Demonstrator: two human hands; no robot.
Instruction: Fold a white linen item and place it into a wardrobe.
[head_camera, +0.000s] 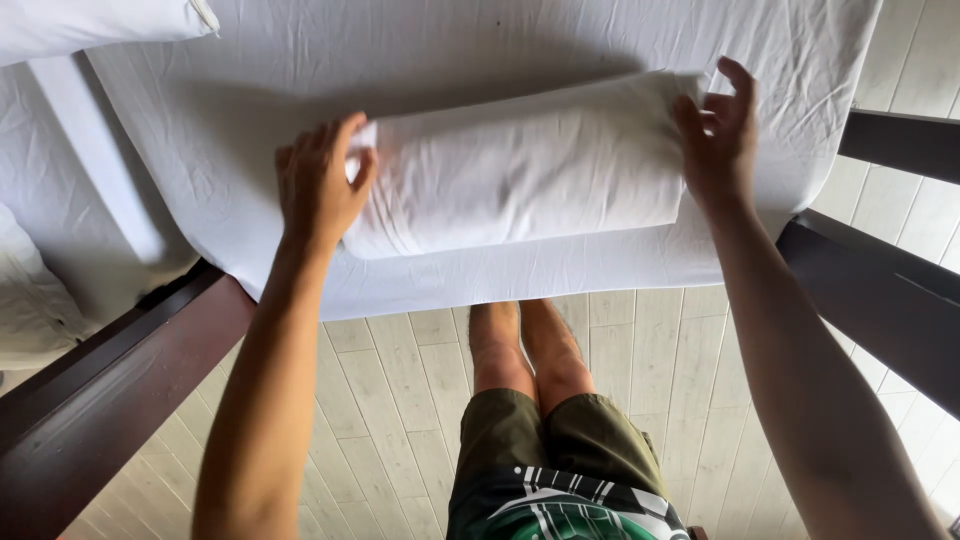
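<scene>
L hand (318, 190) clamps the left end of a white pillow (520, 170), fingers (335, 140) curled over the top edge, thumb round the near corner; grip closed on the fabric. R hand (722, 135) is at the pillow's right end, palm against it, fingers (740, 80) spread and half-curled w/ the tips lifted off the cloth, so that grip is open, pressing rather than pinching. Pillow lies lengthwise btw the two hands, long side running left to right, slightly tilted w/ the right end farther from the person. It looks plump and rolled, w/ soft creases across the case. It rests on the near edge of a bed w/ a white sheet (500, 40), wrinkled, which hangs a little over the mattress edge just below the pillow. Both bare forearms reach up from the bottom of the view to either end. Under the mattress edge: the person's bare legs (525, 345), olive shorts (560, 435) and the hem of a green, black & white patterned shirt (570, 505). Floor (400, 400) is pale wood planks. Dark wood bed frame rail (110, 390) runs diagonally at lower left; more dark rails (880, 290) at right. A second white pillow (100, 22) sits at the upper left corner, well apart from the hands; more white bedding (30, 300) at far left edge.
</scene>
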